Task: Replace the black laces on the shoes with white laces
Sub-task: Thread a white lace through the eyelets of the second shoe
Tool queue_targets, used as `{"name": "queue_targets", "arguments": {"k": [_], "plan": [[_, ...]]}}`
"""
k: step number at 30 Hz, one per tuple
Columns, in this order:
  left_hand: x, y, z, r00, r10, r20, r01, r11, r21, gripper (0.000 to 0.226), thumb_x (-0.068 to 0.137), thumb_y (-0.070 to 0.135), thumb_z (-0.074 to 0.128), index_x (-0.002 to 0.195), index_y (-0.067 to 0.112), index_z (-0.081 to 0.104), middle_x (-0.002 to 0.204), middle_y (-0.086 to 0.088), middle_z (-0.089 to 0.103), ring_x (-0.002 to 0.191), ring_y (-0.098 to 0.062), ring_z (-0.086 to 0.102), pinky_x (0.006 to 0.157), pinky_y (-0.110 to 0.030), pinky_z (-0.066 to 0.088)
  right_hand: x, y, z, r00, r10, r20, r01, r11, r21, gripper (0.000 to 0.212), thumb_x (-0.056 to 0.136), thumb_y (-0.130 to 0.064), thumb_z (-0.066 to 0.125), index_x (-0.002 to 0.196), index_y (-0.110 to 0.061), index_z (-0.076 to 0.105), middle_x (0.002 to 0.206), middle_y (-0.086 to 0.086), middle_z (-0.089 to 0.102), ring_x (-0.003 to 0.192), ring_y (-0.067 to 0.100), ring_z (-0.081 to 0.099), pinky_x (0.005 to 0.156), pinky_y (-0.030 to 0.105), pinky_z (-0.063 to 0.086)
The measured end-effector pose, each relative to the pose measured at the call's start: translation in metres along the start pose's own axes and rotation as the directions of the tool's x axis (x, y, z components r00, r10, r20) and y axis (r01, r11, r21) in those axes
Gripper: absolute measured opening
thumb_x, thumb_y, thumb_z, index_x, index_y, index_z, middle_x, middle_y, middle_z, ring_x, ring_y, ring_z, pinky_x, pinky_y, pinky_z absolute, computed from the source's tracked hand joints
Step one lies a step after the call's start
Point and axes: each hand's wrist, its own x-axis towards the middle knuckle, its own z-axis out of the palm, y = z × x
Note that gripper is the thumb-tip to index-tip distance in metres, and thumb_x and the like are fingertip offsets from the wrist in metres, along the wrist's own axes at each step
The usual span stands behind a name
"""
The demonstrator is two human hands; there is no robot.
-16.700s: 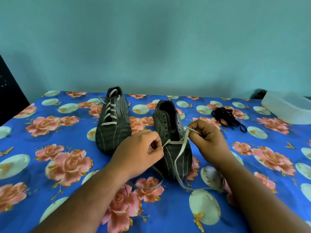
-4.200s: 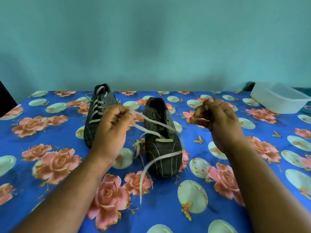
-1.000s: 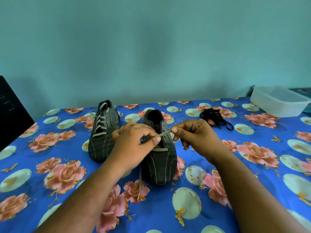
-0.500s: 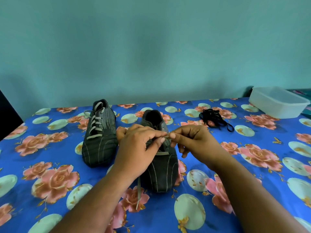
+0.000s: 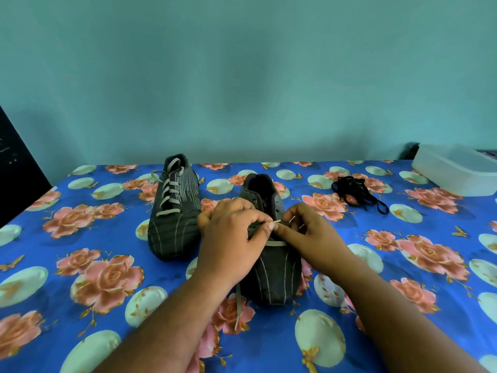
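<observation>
Right shoe (image 5: 271,267): lying directly under your hands, long axis running from you toward the wall, toe nearest you. White lace (image 5: 238,308): one bar crossing the lowest eyelets, tail trailing off the toe. Your left hand (image 5: 231,243) is pinching the lace tip; your right hand (image 5: 309,235) is meeting it with fingers curled, equally near. Your knuckles are hiding the target eyelet. Left shoe (image 5: 174,208): laced white. Black laces (image 5: 355,192): heaped far right.
</observation>
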Motion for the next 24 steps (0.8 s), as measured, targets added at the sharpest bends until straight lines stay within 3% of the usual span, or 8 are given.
{"name": "queue_targets", "arguments": {"k": [3, 9, 13, 18, 24], "plan": [[-0.001, 0.001, 0.001, 1.0, -0.01, 0.002, 0.01, 1.0, 0.029, 0.009, 0.089, 0.045, 0.067, 0.091, 0.04, 0.075, 0.095, 0.017, 0.058, 0.103, -0.006, 0.048, 0.081, -0.032, 0.018, -0.001, -0.001, 0.002, 0.998, 0.056, -0.002, -0.056, 0.998, -0.023, 0.036, 0.082, -0.053, 0.074, 0.095, -0.025, 0.056, 0.075, -0.001, 0.054, 0.063, 0.008, 0.047, 0.063, 0.033, 0.043], [-0.002, 0.002, 0.003, 0.997, -0.052, 0.058, 0.045, 0.992, 0.117, 0.005, 0.087, 0.043, 0.072, 0.09, 0.04, 0.075, 0.095, 0.018, 0.055, 0.105, -0.009, 0.049, 0.077, -0.032, 0.016, -0.002, -0.005, -0.004, 0.998, 0.003, -0.06, -0.008, 0.996, -0.089, 0.026, 0.083, -0.045, 0.077, 0.077, -0.024, 0.062, 0.064, -0.007, 0.057, 0.057, 0.002, 0.05, 0.058, 0.029, 0.043], [-0.002, 0.006, 0.005, 0.992, -0.073, 0.102, 0.053, 0.981, 0.186, 0.009, 0.087, 0.046, 0.07, 0.092, 0.039, 0.074, 0.098, 0.017, 0.053, 0.109, -0.011, 0.049, 0.084, -0.039, 0.027, 0.001, -0.001, -0.006, 0.999, 0.023, -0.03, -0.024, 0.999, -0.048, 0.022, 0.084, -0.039, 0.074, 0.077, -0.02, 0.066, 0.073, 0.007, 0.067, 0.065, 0.02, 0.059, 0.067, 0.047, 0.054], [0.0, 0.008, 0.006, 0.981, -0.098, 0.166, 0.068, 0.982, 0.176, 0.013, 0.09, 0.047, 0.067, 0.096, 0.039, 0.075, 0.1, 0.018, 0.05, 0.114, -0.012, 0.046, 0.089, -0.042, 0.03, 0.001, -0.001, -0.009, 0.999, 0.029, 0.019, -0.03, 0.999, 0.044, 0.019, 0.086, -0.031, 0.076, 0.08, -0.015, 0.069, 0.076, 0.016, 0.07, 0.06, 0.018, 0.057, 0.064, 0.051, 0.054], [0.005, 0.01, 0.005, 0.957, -0.109, 0.269, 0.044, 0.971, 0.237, 0.017, 0.093, 0.049, 0.061, 0.098, 0.039, 0.074, 0.111, 0.018, 0.048, 0.122, -0.013, 0.038, 0.089, -0.041, 0.025, 0.0, -0.004, -0.013, 0.995, 0.046, 0.089, -0.059, 0.986, 0.153, 0.023, 0.089, -0.032, 0.076, 0.083, -0.011, 0.069, 0.075, 0.019, 0.067, 0.062, 0.018, 0.054, 0.062, 0.038, 0.05]]}}
